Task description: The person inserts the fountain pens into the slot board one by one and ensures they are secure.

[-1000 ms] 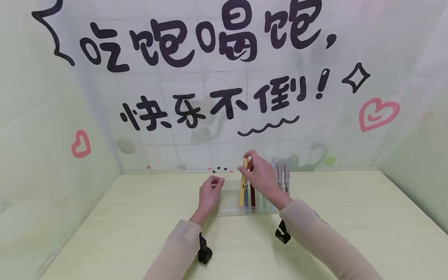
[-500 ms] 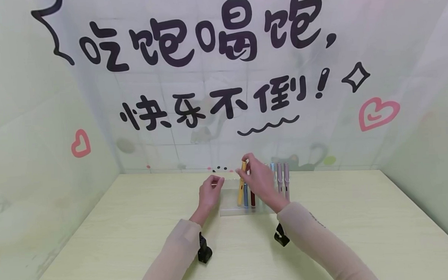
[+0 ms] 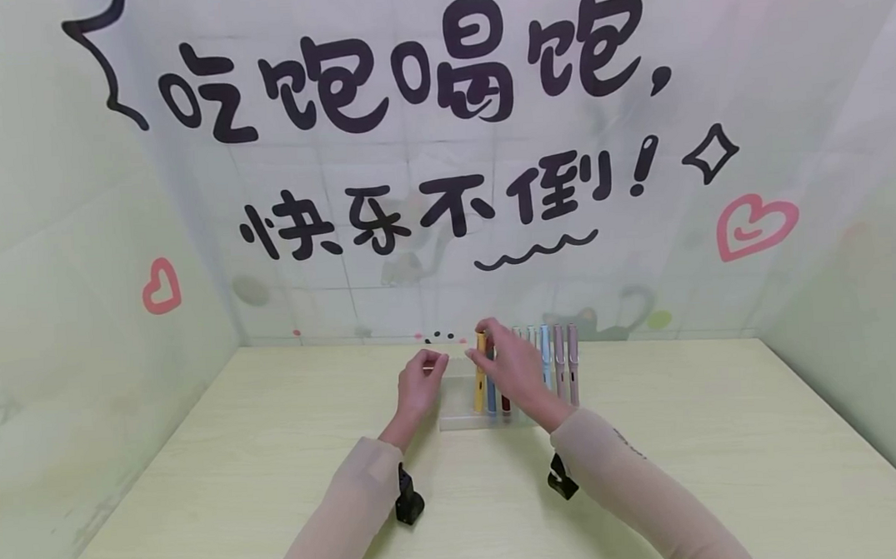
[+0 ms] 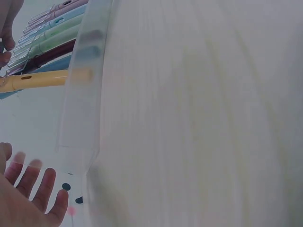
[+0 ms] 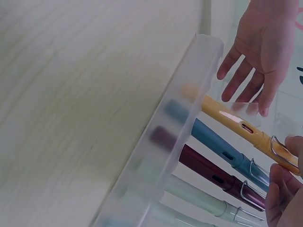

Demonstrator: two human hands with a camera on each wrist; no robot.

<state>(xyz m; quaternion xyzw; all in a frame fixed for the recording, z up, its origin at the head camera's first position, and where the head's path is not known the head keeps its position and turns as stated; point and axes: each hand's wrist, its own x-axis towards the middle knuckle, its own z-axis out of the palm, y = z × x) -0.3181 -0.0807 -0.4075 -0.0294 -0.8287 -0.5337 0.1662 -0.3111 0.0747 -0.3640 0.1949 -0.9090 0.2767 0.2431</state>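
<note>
My right hand [image 3: 513,364] pinches the cap end of a yellow fountain pen [image 5: 236,124]. The pen stands nearly upright, its lower end behind the frosted front lip of a clear pen stand [image 3: 458,423]. Beside it in the stand are a blue pen [image 5: 222,144] and a dark red pen [image 5: 215,176]. At the stand's left end my left hand [image 3: 418,387] holds the clear back panel's edge between thumb and fingers; in the left wrist view two fingertips [image 4: 34,164] show through the panel.
Pale green pens [image 5: 201,194], a light blue pen [image 3: 546,350] and two mauve pens [image 3: 573,361] fill the stand's right part. The stand sits on a pale wood-grain table [image 3: 275,454], in front of a printed backdrop [image 3: 389,299].
My right hand has moved down and slightly left with the yellow pen, which now stands lower and straighter beside the blue pen. My left hand has stayed in place.
</note>
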